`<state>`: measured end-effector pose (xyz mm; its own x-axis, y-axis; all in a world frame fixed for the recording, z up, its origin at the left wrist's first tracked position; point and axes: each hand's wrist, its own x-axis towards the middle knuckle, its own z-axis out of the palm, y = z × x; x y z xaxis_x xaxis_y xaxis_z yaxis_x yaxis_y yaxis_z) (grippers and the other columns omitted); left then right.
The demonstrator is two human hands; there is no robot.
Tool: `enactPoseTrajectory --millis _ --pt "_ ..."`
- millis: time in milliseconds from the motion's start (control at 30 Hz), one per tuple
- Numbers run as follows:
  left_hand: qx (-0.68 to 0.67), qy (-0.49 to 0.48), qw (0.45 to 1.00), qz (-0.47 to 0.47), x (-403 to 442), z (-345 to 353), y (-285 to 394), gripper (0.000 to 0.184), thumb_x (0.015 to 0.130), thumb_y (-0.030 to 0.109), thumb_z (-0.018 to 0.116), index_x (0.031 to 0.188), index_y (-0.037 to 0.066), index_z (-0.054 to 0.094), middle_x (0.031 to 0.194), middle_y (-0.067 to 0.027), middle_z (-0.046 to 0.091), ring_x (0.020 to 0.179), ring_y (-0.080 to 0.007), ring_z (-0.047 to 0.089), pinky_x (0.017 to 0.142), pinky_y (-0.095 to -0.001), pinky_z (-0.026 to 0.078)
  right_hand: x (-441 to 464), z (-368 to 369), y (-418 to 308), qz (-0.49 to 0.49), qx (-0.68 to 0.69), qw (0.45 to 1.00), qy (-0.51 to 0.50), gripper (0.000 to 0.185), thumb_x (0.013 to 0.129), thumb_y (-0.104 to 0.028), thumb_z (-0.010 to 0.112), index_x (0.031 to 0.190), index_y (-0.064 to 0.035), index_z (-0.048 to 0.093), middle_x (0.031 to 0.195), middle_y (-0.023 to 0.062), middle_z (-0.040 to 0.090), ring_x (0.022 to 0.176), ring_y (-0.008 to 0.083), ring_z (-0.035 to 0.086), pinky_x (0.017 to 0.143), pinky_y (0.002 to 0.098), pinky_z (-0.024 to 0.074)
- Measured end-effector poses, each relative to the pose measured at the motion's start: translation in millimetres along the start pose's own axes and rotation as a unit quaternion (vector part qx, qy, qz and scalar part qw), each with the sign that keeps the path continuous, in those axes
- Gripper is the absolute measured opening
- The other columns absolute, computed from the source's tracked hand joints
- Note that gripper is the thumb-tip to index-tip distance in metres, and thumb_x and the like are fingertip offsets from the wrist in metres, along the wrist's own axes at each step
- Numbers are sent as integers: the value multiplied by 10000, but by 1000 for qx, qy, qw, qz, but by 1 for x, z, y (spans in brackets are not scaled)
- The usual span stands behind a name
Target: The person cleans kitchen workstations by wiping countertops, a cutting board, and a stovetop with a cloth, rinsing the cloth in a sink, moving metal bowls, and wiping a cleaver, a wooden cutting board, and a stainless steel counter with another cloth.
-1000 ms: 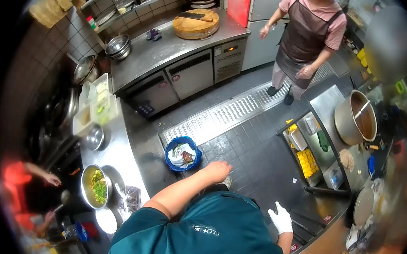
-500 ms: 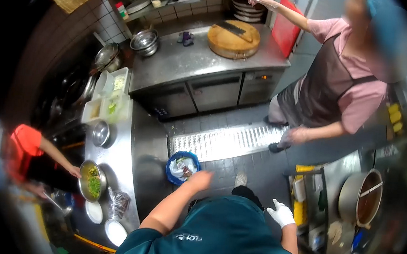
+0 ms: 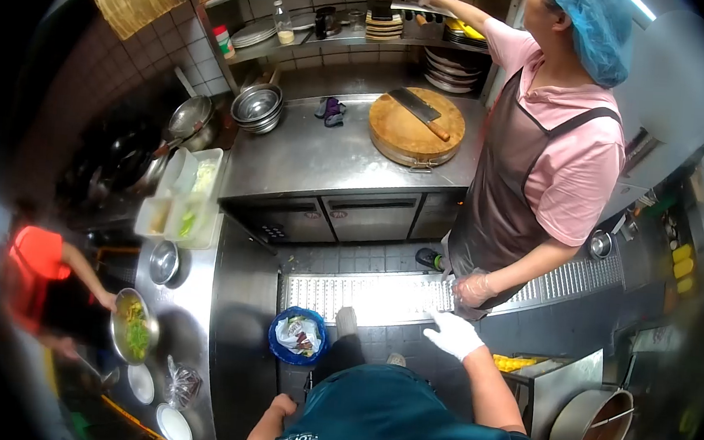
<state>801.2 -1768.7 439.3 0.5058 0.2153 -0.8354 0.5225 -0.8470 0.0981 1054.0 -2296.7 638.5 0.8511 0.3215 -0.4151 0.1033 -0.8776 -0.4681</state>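
Observation:
My bare left hand [image 3: 282, 406] hangs low by my left side with its fingers curled in, and nothing shows in it. The blue-lined bin [image 3: 299, 337], with crumpled plastic and scraps inside, stands on the floor ahead of it. My right hand [image 3: 456, 336] wears a white glove and reaches forward with its fingers stretched out, holding nothing. It is close to the lowered gloved hand [image 3: 474, 289] of a co-worker in an apron; a small gap seems to lie between them.
A cleaver [image 3: 418, 111] lies on the round chopping block [image 3: 411, 146] on the steel counter [image 3: 290, 170]. The co-worker reaches up to the shelf. At left, another person holds a bowl of greens [image 3: 136, 331]. A large pot [image 3: 591, 433] stands at right. A metal grate [image 3: 387, 297] crosses the floor.
I have moved forward, towards the floor grate. My left hand has dropped from in front of me to my side. My right hand has come up and forward. The co-worker has turned to the shelf.

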Motion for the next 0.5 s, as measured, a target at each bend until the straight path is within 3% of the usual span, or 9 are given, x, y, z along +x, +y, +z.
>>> enactPoseTrajectory --millis 33,167,267,500 --pt "-27 -17 999 -12 -3 -5 8 424 891 297 636 1190 28 773 1301 -241 702 1272 -391 648 1088 -454 514 16 -2 -10 -4 3 999 -36 661 995 -432 620 1507 -26 520 1384 264 632 1297 419 596 1116 463 465" --pt "-29 -15 999 13 69 -3 4 407 900 291 632 1183 35 775 1303 -242 698 1262 -396 653 1078 -460 517 73 6 -42 -54 -37 997 -37 660 1004 -437 610 1509 -20 529 1405 289 618 1315 428 592 1122 462 466" --pt "-40 3 998 39 111 -61 21 400 920 308 630 1182 41 772 1272 -254 704 1220 -411 668 1064 -466 525 112 -23 -81 -21 -6 996 -87 665 1001 -430 623 1523 -30 517 1378 299 631 1279 430 618 1094 466 486" --pt "-23 120 974 192 183 -263 106 423 945 336 624 1181 -2 720 1145 -302 715 1105 -467 678 979 -533 542 203 -66 -141 -33 15 999 -11 642 1009 -439 594 1499 -27 541 1385 279 631 1281 430 612 1117 464 468"
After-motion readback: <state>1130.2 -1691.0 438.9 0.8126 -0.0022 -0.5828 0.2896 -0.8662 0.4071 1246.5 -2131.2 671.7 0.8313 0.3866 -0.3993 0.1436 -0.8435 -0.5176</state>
